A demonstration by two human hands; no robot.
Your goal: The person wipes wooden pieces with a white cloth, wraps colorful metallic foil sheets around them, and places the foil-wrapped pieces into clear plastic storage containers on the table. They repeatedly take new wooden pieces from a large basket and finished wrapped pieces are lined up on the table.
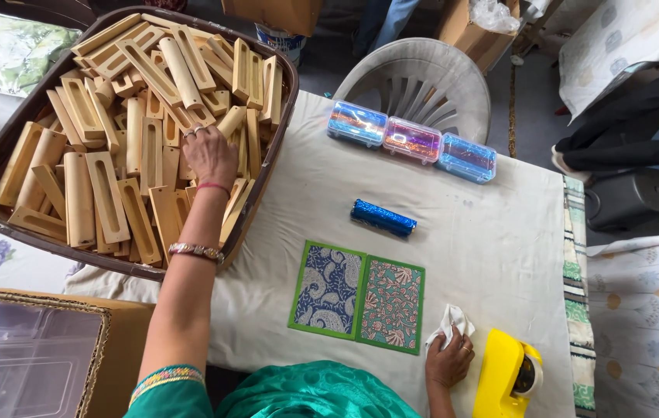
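My left hand (208,153) reaches into a large dark brown tray (271,147) heaped with several slotted wooden blocks (105,193); its fingers rest on the blocks near the tray's right side, and whether they grip one I cannot tell. My right hand (448,360) lies on the white tablecloth (484,248) near the front edge, closed on a crumpled white cloth (450,319). Two patterned cards with green borders, one blue (328,289) and one teal (392,304), lie side by side between my hands.
A blue glitter roll (383,217) lies mid-table. Three small glittery clear cases (411,140) line the far edge by a grey plastic chair (422,77). A yellow tape dispenser (506,375) sits right of my right hand. A cardboard box (120,340) stands at lower left.
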